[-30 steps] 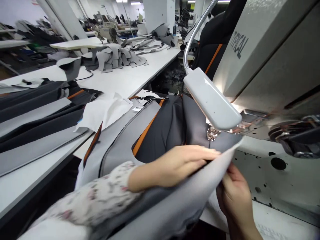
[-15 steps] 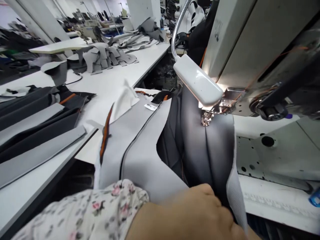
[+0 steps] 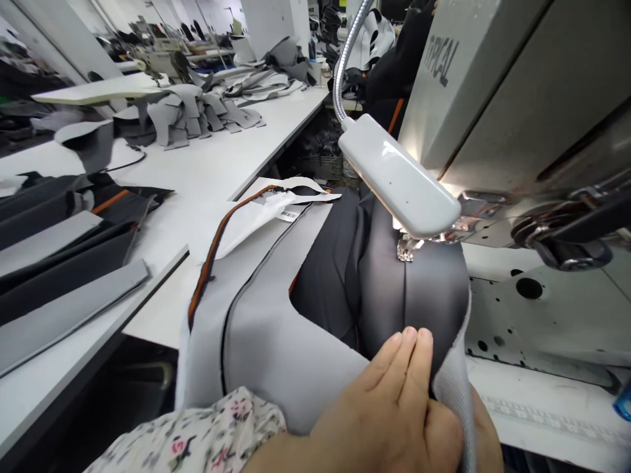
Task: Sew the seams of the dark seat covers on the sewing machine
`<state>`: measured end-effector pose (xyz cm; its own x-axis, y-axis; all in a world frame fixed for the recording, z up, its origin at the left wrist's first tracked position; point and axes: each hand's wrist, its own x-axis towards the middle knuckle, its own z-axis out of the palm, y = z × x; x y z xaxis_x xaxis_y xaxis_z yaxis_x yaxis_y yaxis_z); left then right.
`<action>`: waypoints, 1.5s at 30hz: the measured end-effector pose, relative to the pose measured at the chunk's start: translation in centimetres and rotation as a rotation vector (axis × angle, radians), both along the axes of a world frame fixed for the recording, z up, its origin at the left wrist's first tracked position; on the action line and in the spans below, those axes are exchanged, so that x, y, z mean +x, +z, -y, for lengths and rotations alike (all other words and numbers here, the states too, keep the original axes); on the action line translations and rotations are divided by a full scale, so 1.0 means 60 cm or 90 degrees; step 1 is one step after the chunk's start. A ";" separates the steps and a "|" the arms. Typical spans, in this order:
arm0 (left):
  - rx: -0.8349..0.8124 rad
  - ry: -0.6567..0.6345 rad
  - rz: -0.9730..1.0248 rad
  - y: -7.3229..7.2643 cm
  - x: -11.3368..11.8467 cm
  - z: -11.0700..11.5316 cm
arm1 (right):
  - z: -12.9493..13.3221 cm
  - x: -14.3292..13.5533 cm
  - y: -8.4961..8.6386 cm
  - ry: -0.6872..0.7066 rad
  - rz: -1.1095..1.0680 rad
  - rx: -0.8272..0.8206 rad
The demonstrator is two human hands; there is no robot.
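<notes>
A dark and grey padded seat cover (image 3: 266, 355) lies under the sewing machine's presser foot (image 3: 406, 249). Its dark seamed panel (image 3: 384, 295) runs straight below the foot. My left hand (image 3: 389, 401) rests palm down on this panel close to the seam, fingers stretched out side by side and pointing toward the foot. Only a sliver of my right hand (image 3: 487, 430) shows, behind the cover's light grey edge at the lower right; its fingers are hidden. White backing and a small printed label (image 3: 288, 215) show at the cover's far end.
A white lamp (image 3: 399, 177) on a bendy metal neck hangs just over the presser foot. The machine head (image 3: 493, 85) fills the upper right. Stacked dark and grey pieces (image 3: 64, 243) lie on the white table (image 3: 197, 164) at left, with more grey cut pieces (image 3: 192, 115) farther back.
My left hand has moved forward on the dark panel, its fingers going from curled to stretched out. The cover has shifted, and its white far end now lies flatter.
</notes>
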<state>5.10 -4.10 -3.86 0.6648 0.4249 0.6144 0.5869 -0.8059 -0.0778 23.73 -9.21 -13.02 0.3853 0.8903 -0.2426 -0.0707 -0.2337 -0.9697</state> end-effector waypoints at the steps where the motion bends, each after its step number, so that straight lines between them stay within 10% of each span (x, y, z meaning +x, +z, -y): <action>1: -0.003 -0.001 -0.007 0.001 0.000 -0.003 | -0.004 -0.002 0.001 0.001 -0.009 -0.016; 17: -0.297 -0.064 -0.062 0.069 -0.013 -0.077 | -0.143 -0.094 0.145 -0.120 -0.094 -0.058; 25: -0.271 -0.114 -0.035 0.064 0.003 -0.124 | -0.178 -0.087 0.121 -0.117 -0.192 -0.004; 32: -0.338 -0.057 -0.018 0.057 -0.028 -0.073 | -0.116 -0.079 0.130 0.088 -0.326 -0.044; 45: -0.164 -0.029 -0.115 0.072 -0.002 -0.080 | -0.134 -0.095 0.139 -0.004 -0.202 0.003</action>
<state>5.00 0.72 0.43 0.7756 0.5181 0.3605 0.5444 -0.8381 0.0332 18.00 -1.16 -4.67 0.2969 0.8891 -0.3483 -0.3715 -0.2284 -0.8999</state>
